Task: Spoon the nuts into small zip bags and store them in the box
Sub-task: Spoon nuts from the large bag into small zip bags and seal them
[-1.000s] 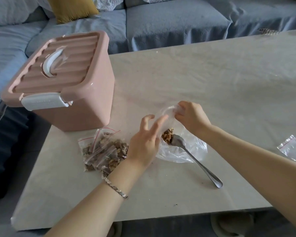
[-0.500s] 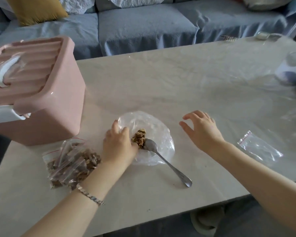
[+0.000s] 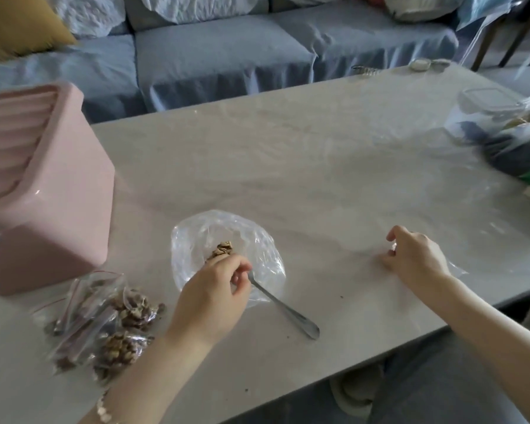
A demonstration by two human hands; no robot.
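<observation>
1. Grey table (image 3: 318, 166), with the closed pink box (image 3: 58, 209) at left.
2. Nuts (image 3: 224, 249) lie on clear plastic (image 3: 257, 240), centre.
3. Left hand (image 3: 208, 289) curls its fingers round the spoon (image 3: 285, 310) at its neck; gripping the handle would probably scoop better.
4. Right hand (image 3: 416, 258) pinches an empty small bag (image 3: 456, 269); bring it beside the nuts, mouth wide.
</observation>
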